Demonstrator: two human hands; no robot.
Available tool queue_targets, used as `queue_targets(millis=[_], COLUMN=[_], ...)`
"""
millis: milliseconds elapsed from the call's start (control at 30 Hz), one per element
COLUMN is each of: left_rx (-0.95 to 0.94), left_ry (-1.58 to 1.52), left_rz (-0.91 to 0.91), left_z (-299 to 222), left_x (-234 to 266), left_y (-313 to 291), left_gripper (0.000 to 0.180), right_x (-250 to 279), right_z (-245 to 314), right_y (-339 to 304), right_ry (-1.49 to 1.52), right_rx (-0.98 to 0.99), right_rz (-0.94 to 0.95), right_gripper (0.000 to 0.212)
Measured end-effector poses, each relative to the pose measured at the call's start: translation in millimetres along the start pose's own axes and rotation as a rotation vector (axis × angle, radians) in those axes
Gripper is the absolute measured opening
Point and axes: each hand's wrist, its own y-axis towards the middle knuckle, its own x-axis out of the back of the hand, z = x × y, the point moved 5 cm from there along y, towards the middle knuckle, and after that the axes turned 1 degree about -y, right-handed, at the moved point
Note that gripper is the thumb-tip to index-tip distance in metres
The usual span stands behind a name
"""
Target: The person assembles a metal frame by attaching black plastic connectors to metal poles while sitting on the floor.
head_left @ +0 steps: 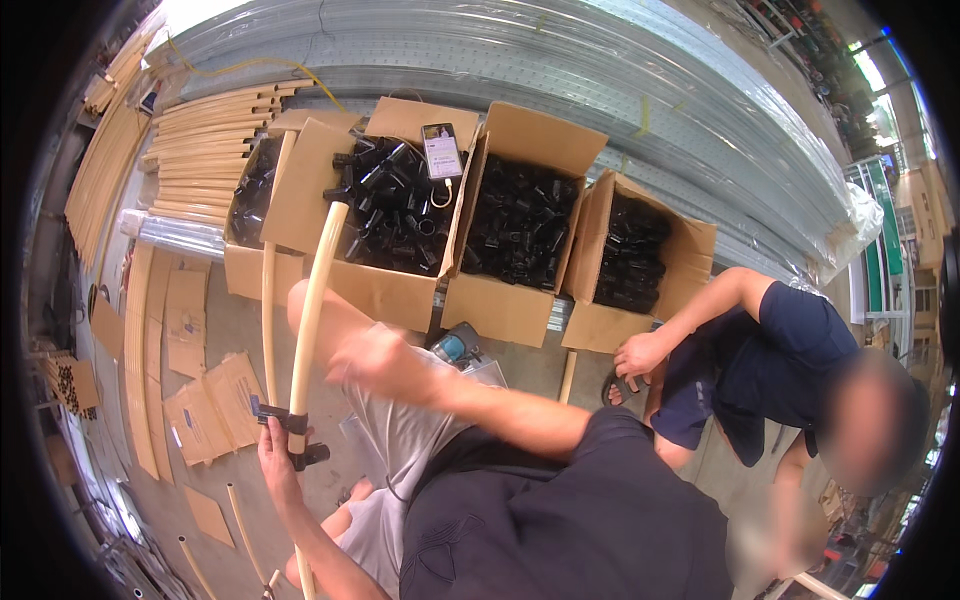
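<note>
A long cream pipe [318, 290] stands steeply upright in front of me, left of centre. Black pipe joints [297, 424] are fitted around it at about mid-length. My left hand [272, 452] is closed on these joints, its fingers at their left side. To the right of the pipe, over my knee, my right hand [378, 362] is smeared by motion. Its fingers do not show clearly, nor whether they hold anything. A second cream pipe [268, 320] rises behind the first, just to its left.
Cardboard boxes [500, 310] full of black pipe joints [525, 215] stand ahead. A phone [441, 152] lies on one. A teal power tool [455, 347] is near my knee. Cream pipes [200, 150] are stacked at far left. A co-worker [780, 370] crouches at right. Flattened cardboard [215, 410] covers floor.
</note>
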Motion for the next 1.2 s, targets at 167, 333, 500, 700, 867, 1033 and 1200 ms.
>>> queue_targets(millis=[167, 333, 500, 700, 867, 1033, 1200], left_rx=[0.042, 0.074, 0.121, 0.074, 0.077, 0.076, -0.251], left_ry=[0.170, 0.270, 0.348, 0.222, 0.196, 0.309, 0.518], left_rz=[0.121, 0.125, 0.184, 0.085, 0.048, -0.013, -0.208], left_z=[-6, -20, -43, -25, -24, -8, 7], left_x=[-3, 3, 1, 29, 26, 32, 19], left_y=[-1, -19, -36, -58, -90, -103, -98], left_gripper=[0.035, 0.033, 0.042, 0.032, 0.022, 0.020, 0.026], right_x=[171, 172, 145, 162, 185, 210, 144], right_z=[-204, -345, -381, -399, -341, -277, -159], right_y=[-70, -131, -145, -139, -110, -92, -37], right_ry=[-0.390, -0.916, -1.318, -1.295, -1.132, -0.305, 0.584], right_rx=[-0.623, -0.904, -0.730, -0.656, -0.826, -1.085, -1.050], right_rz=[-0.429, 0.192, 0.319, 0.569, 0.323, -0.110, -0.089], right_gripper=[0.012, 0.068, 0.019, 0.036, 0.046, 0.041, 0.024])
